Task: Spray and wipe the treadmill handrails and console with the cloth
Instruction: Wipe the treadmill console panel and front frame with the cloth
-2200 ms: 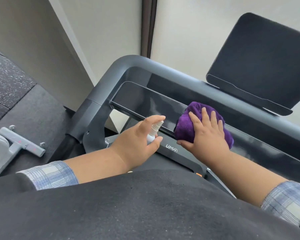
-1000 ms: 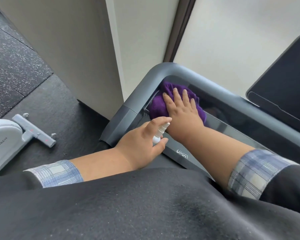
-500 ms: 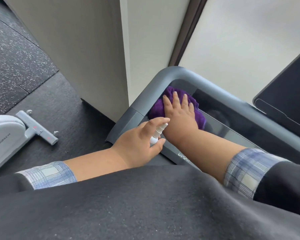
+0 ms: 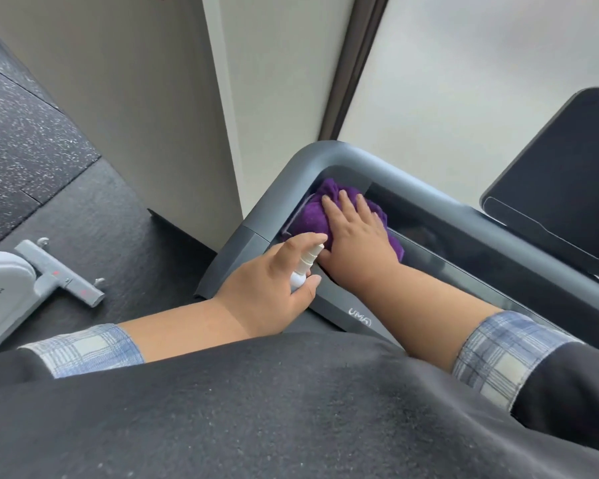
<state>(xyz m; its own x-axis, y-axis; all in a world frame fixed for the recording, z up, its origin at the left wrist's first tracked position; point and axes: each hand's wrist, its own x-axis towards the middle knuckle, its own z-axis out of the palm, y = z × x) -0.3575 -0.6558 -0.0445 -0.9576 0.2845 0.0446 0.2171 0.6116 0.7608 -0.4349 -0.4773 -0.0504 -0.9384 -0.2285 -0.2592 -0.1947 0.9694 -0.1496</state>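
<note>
Right hand (image 4: pixel 355 243) flat on the purple cloth (image 4: pixel 313 216), fingers straight, pressing it into the far-left corner of the console (image 4: pixel 440 250), just inside the bend of the grey handrail (image 4: pixel 329 152). So that grip is released, palm pressure only, no pinch. Cloth is bunched up, soft, looks like plush microfibre; it'll mould into that corner w/ no fuss, but a wad like this can roll under the palm, so spread fingers wide & keep weight over the middle. If it needs lifting, pinch a fold at the top of the bunch.

Left hand (image 4: pixel 270 292) is clenched round the small white spray bottle (image 4: pixel 305 266), thumb under, index finger lying over the nozzle top. Bottle probably light, smooth plastic, maybe slick if wet; holding round the body w/ one finger free for the pump looks right. Nozzle sits v. close to the right wrist, pointing toward the cloth.

Console panel is glossy & dark, likely smears easily, so firm even strokes. Tablet holder (image 4: pixel 564 174) on the right looks untouched as yet, as I judge it.
</note>
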